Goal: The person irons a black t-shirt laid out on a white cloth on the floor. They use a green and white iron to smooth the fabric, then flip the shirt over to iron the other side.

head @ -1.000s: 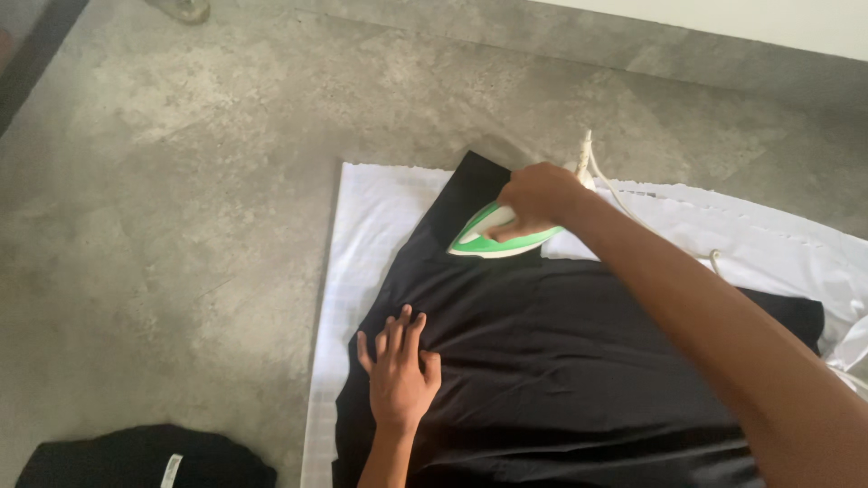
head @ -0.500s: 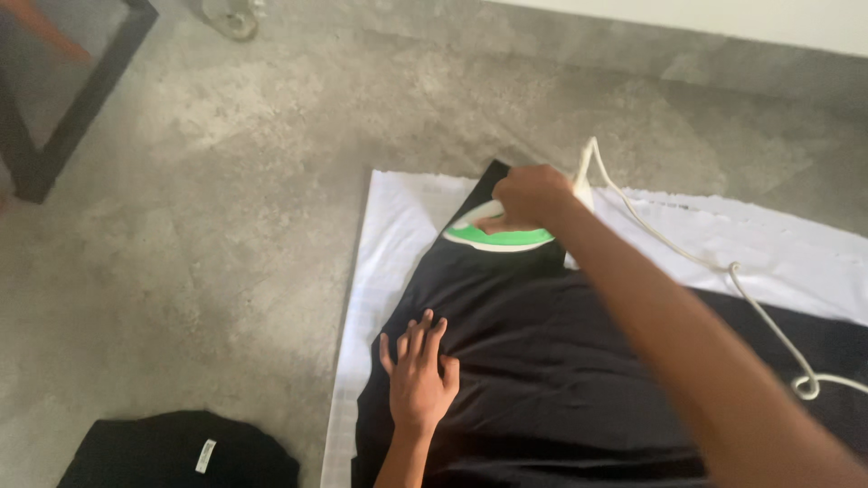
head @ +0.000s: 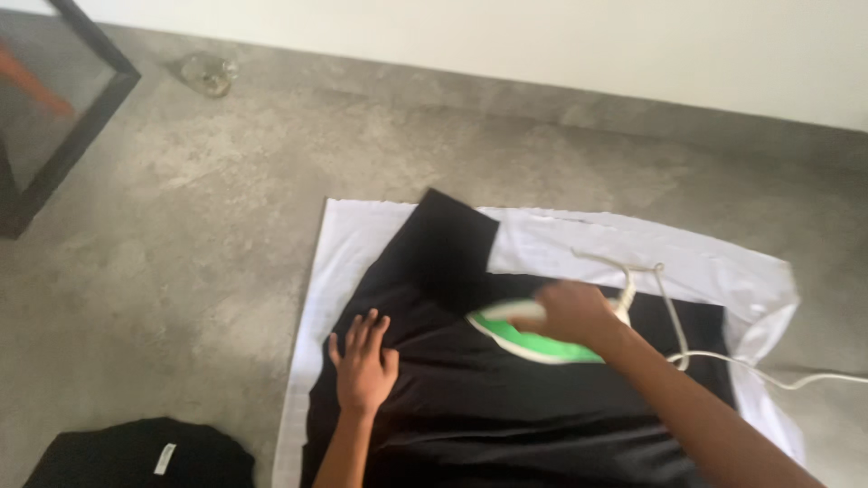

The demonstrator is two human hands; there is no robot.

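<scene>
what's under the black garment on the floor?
A white cloth sheet lies under the black fabric garment, its edges showing left, top and right, on the grey concrete floor. What lies beneath the garment's middle is covered.

Mottled grey concrete floor, pale off-white wall along the top. Black-framed glass furniture piece upper left. Soft, even daylight, no hard shadows.

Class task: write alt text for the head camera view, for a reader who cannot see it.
A person's right hand grips a green and white iron on a black garment spread over a white sheet on a grey floor, while the left hand presses flat on the cloth. The iron's white cord trails right; another dark garment lies at lower left.
</scene>
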